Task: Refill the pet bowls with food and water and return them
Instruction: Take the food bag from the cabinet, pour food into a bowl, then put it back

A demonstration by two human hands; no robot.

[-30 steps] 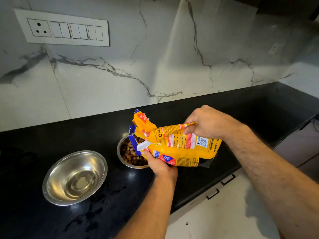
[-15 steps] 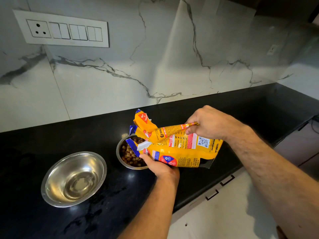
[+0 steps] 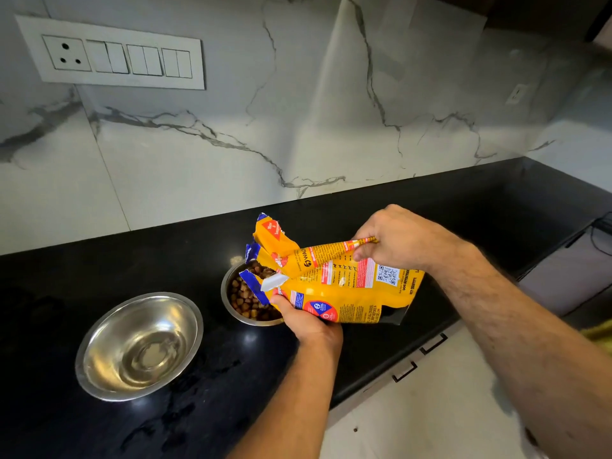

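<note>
A yellow pet food bag (image 3: 344,286) lies tipped on its side over a small steel bowl (image 3: 246,294) holding brown kibble. The bag's torn mouth points left, over the bowl. My left hand (image 3: 306,321) grips the bag's lower edge near the mouth. My right hand (image 3: 397,238) pinches the bag's upper seam from above. A larger steel bowl (image 3: 139,346) stands to the left on the black counter (image 3: 99,276); it looks shiny and holds no kibble.
A marble wall with a white switch plate (image 3: 112,54) rises behind the counter. The counter's front edge runs diagonally at lower right, with drawer handles (image 3: 433,342) below and pale floor (image 3: 430,409) beyond.
The bag and both hands have stayed almost still over the small bowl. The view has shifted slightly.
</note>
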